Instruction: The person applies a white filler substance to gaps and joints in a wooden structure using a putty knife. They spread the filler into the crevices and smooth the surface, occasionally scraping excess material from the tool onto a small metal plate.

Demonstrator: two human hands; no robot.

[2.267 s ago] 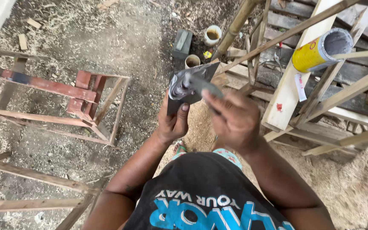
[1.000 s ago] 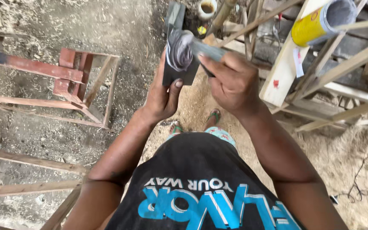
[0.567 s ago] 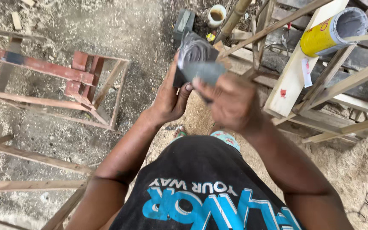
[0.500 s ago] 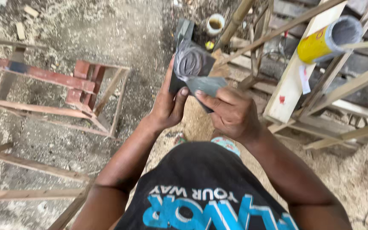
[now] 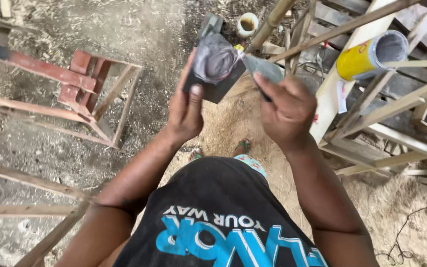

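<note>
Left hand [image 5: 186, 106] grips a dark flat block [image 5: 213, 84] carrying a grey putty blob [image 5: 216, 59], held at chest height. Right hand [image 5: 287, 109] pinches a putty knife [image 5: 263, 69], tip touching blob. Judgement: keep block level, blade shallow. Yellow tube [image 5: 366, 57] lies nearby.

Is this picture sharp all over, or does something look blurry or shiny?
Head view: soft, even daylight, no hard shadows. The grey lump on the dark board in the left hand looks slightly smeared. The right hand and the yellow tube look sharp; no strong glare.
</note>
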